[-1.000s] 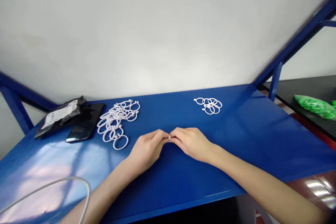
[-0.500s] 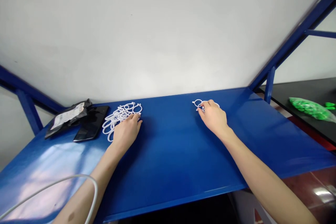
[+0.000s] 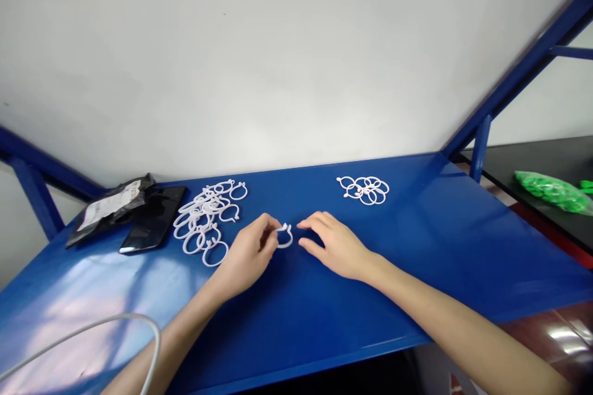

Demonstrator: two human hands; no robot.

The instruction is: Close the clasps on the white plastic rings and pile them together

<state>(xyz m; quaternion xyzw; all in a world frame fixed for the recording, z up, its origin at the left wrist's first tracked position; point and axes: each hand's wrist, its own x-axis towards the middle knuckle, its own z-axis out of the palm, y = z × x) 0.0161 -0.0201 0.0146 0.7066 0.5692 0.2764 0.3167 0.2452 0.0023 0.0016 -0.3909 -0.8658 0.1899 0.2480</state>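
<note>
White ring [image 3: 291, 239], partly hidden, seems pinched by the left hand [image 3: 250, 253].

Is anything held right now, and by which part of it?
Yes: a white ring, held by its left side in the left grip. Its knobbed ends are free. The right grip is open, holding nothing.

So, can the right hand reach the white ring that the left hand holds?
Probably yes: the right hand is open close beside the white ring, and nothing visible lies between them.
</note>
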